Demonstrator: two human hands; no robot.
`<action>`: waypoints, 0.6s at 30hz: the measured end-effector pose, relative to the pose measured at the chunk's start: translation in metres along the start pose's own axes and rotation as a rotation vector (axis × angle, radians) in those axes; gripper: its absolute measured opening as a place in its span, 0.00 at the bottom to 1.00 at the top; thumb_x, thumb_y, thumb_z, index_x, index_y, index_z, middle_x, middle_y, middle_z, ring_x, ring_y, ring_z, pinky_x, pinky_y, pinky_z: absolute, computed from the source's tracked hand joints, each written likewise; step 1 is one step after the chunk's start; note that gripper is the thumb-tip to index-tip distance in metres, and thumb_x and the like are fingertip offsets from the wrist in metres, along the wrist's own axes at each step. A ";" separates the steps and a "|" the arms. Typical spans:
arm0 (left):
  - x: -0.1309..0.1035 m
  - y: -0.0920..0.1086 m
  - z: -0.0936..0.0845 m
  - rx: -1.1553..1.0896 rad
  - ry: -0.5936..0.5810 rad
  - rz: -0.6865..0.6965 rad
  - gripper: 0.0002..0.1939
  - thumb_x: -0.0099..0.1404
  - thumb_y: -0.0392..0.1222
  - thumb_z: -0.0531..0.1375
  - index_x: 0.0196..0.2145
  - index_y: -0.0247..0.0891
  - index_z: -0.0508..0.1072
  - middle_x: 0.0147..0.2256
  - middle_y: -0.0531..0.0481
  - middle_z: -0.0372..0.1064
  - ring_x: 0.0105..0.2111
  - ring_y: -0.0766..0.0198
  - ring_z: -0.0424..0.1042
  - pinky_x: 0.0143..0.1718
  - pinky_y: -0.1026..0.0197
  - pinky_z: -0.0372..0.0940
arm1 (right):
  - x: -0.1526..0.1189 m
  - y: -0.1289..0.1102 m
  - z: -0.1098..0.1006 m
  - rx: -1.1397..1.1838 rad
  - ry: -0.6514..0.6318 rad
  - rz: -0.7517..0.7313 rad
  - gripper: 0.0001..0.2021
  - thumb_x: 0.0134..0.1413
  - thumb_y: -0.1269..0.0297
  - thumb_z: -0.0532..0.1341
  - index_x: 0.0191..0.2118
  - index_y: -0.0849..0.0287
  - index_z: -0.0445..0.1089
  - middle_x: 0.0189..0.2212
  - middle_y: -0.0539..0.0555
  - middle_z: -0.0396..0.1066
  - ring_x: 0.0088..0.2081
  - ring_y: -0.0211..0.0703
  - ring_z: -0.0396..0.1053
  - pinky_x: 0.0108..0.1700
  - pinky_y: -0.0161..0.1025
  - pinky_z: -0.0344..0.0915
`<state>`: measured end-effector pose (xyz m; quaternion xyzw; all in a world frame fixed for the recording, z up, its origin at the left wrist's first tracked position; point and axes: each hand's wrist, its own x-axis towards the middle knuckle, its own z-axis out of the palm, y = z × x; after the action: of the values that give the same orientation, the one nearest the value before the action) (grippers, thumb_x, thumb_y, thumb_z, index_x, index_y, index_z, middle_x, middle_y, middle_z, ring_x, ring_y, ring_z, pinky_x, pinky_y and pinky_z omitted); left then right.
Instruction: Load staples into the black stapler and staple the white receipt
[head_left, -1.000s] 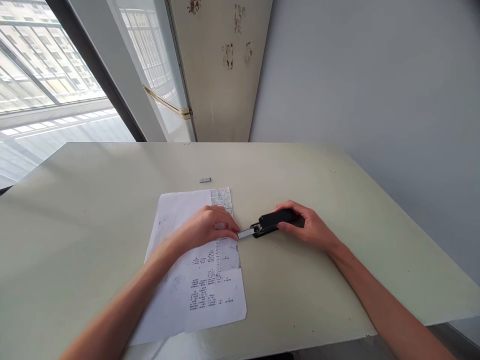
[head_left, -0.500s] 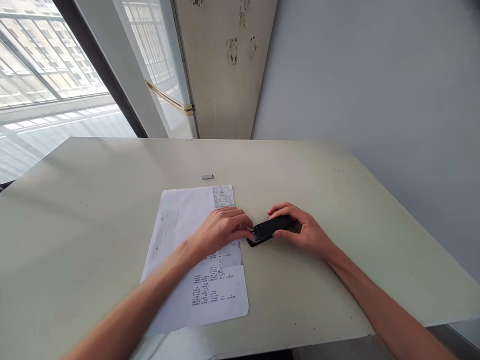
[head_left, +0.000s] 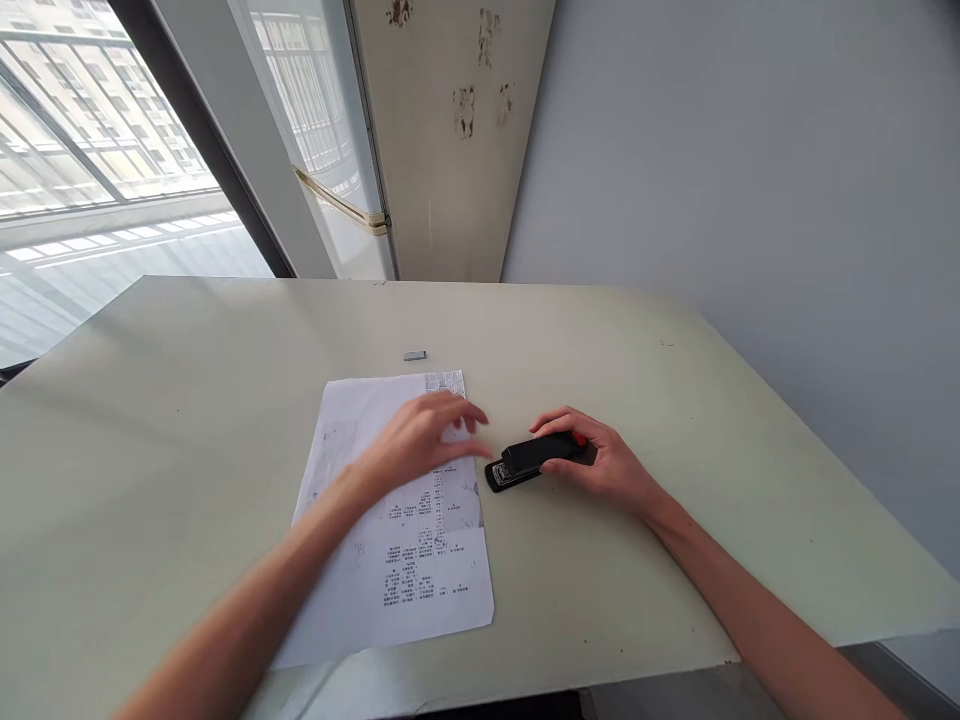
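Note:
A black stapler (head_left: 536,455) with a red spot near its rear lies on the table, its front end pointing left. My right hand (head_left: 600,455) grips the rear half, thumb on the near side and fingers over the far side. Just left of the stapler's front, my left hand (head_left: 431,430) hovers above the printed paper (head_left: 435,590), thumb and fingers apart with nothing between them. The hand and forearm cover part of the sheet. Beyond the paper's top edge lies a small grey bar (head_left: 415,355), perhaps a strip of staples.
The pale table (head_left: 225,400) has its front edge close to me. A grey wall (head_left: 750,150) runs along the right. Behind the table stands a fridge (head_left: 457,200) with a gold handle; a window (head_left: 90,120) is at the left.
My left hand has come off the stapler's front end and moved up and left, its fingers spreading. The stapler has shifted slightly left, still in my right hand.

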<state>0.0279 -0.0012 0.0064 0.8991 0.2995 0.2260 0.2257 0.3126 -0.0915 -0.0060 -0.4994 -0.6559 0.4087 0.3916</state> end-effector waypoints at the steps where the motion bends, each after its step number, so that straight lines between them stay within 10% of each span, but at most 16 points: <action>1: -0.001 -0.007 -0.007 0.049 0.062 -0.070 0.20 0.73 0.63 0.60 0.47 0.45 0.77 0.40 0.50 0.77 0.42 0.56 0.75 0.46 0.53 0.69 | 0.000 0.001 0.000 0.000 -0.004 0.000 0.13 0.57 0.51 0.73 0.43 0.49 0.77 0.49 0.54 0.75 0.43 0.47 0.73 0.42 0.43 0.69; 7: -0.011 -0.046 -0.017 0.365 0.223 -0.283 0.19 0.77 0.55 0.53 0.54 0.40 0.71 0.55 0.40 0.70 0.56 0.46 0.67 0.60 0.42 0.62 | 0.000 0.005 -0.004 -0.054 0.019 0.023 0.14 0.57 0.49 0.72 0.43 0.50 0.77 0.45 0.53 0.77 0.41 0.47 0.71 0.43 0.44 0.67; 18: -0.015 -0.044 -0.007 0.190 0.263 -0.488 0.26 0.66 0.68 0.61 0.42 0.40 0.73 0.48 0.42 0.67 0.55 0.44 0.60 0.62 0.38 0.54 | -0.004 0.012 -0.015 -0.126 0.104 0.131 0.20 0.55 0.42 0.70 0.46 0.51 0.76 0.44 0.53 0.77 0.42 0.49 0.72 0.43 0.44 0.70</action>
<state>-0.0054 0.0223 -0.0158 0.7805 0.5534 0.2506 0.1473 0.3313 -0.0913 -0.0122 -0.5855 -0.6250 0.3649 0.3653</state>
